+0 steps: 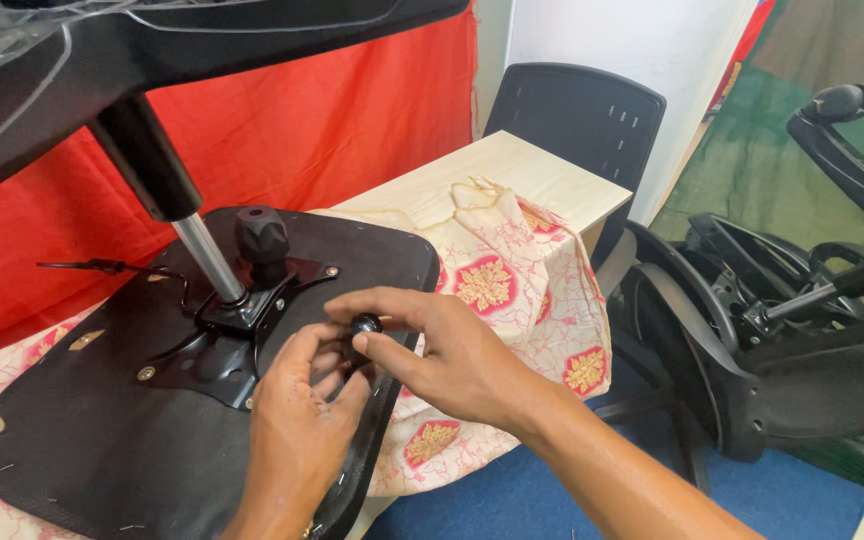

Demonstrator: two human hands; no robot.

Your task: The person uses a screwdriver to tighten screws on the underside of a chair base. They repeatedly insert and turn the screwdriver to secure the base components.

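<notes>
An upturned black chair seat lies on a cloth-covered table, its metal mechanism plate bolted on and a chrome gas cylinder rising from it. A black knob stands beside the cylinder. My right hand pinches a small black round knob between thumb and forefinger at the seat's near right edge. Directly below that knob my left hand rests on the seat with curled fingers touching the same spot; whether it grips anything is hidden.
A cream cloth with red and gold motifs covers the pale wooden table. A chair base overhangs at the top left. A black chair back stands behind the table. Dismantled black chair parts lie at the right on blue floor.
</notes>
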